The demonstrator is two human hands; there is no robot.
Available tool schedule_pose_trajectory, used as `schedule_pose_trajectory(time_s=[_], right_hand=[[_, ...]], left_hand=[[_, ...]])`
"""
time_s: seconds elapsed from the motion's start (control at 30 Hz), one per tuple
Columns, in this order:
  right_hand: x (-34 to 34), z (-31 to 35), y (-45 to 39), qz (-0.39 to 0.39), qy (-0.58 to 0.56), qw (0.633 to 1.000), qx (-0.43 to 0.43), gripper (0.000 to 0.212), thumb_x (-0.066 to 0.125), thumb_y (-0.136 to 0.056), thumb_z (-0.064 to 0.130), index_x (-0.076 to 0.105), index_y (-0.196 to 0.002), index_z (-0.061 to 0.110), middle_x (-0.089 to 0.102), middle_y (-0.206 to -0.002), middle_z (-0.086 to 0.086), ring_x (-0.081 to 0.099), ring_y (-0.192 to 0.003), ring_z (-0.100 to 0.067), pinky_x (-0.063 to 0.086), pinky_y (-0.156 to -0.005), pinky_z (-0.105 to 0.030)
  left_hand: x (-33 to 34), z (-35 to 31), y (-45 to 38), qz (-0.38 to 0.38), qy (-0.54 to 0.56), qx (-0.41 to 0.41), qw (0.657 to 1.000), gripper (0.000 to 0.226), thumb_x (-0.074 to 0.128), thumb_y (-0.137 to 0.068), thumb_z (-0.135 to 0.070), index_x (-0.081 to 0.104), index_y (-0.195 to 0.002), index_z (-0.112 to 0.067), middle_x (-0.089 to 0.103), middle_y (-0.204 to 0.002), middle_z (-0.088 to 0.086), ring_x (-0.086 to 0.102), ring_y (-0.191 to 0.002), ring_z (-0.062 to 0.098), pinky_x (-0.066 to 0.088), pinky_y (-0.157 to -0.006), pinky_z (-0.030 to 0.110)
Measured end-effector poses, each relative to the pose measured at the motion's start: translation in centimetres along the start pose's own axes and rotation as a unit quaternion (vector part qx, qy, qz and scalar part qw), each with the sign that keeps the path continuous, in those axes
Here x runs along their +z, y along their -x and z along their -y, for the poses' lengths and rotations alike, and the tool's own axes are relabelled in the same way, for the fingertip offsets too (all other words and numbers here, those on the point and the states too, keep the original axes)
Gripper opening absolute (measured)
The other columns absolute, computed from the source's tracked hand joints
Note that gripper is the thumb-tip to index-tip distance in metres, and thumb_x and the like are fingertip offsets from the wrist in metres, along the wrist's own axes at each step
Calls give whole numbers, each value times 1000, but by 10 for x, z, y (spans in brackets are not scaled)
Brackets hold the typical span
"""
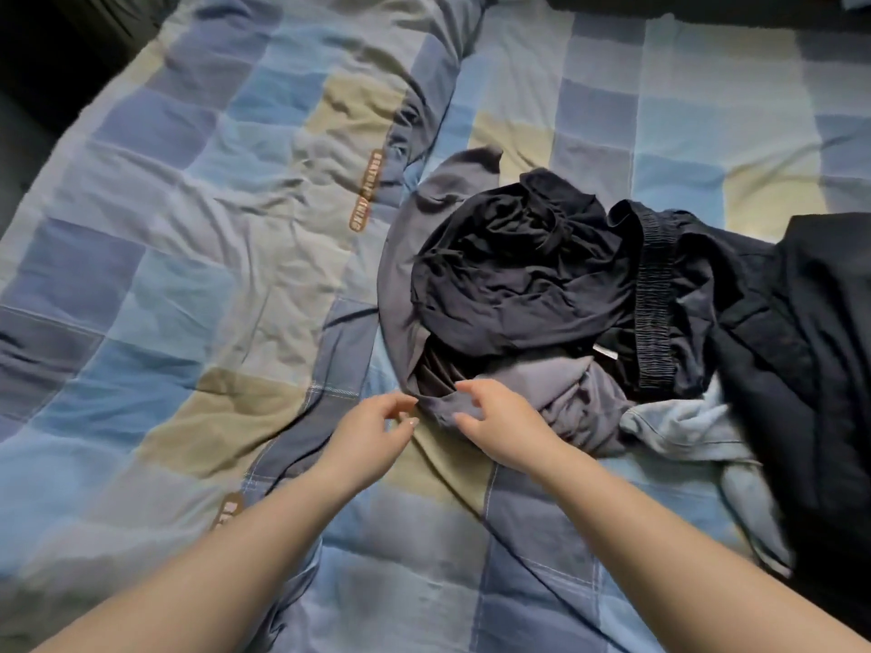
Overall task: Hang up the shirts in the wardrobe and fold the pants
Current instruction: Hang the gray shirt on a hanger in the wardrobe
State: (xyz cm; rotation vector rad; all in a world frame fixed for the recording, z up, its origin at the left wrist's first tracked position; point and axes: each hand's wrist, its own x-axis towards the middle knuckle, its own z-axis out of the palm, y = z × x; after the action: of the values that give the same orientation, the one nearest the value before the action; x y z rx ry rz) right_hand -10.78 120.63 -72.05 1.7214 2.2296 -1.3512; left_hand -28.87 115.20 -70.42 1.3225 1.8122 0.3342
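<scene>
A pile of clothes lies on the bed right of centre. A grey garment (561,384) runs under a crumpled black garment (513,271). Dark pants with a ribbed elastic waistband (653,299) lie to the right, beside a pale blue garment (683,426) and a black garment (810,322) at the far right. My left hand (372,428) hovers at the grey garment's near edge with fingers loosely curled, holding nothing I can see. My right hand (499,424) rests over that same grey edge, fingers and thumb spread apart above the cloth.
A blue, grey and tan checked quilt (212,205) covers the bed, bunched into a ridge down the middle left. Dark floor shows at the upper left corner. Dark fabric lies along the top right edge.
</scene>
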Motion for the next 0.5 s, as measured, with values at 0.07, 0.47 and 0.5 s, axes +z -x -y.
schedule_pose_trajectory(time_s=[0.07,0.47,0.5], right_hand=[[20,-7,-27,13,36,999,-14,56,55,-90,32,39,-142,20,42,-146,0,43,-130,-18,35,-103,-29],[56,-26,-32,-10,143,986,-80,26,50,-91,43,59,-110,27,62,-107,1,59,-98,-22,43,-73,-34],[51,-24,-24,-16,146,985,-94,24,49,-91,43,60,-105,27,62,-103,1,59,-96,-23,41,-69,-33]], left_hand=[[8,14,-22,15,-117,70,991,43,59,-91,-20,54,-133,-18,54,-137,-3,45,-129,12,27,-105,18],[20,29,-70,15,-423,367,828,9,68,-62,-19,70,-70,-17,60,-71,5,64,-73,29,53,-85,41],[18,23,-69,25,-428,384,818,8,72,-61,-19,68,-67,-18,59,-71,4,62,-71,28,53,-84,39]])
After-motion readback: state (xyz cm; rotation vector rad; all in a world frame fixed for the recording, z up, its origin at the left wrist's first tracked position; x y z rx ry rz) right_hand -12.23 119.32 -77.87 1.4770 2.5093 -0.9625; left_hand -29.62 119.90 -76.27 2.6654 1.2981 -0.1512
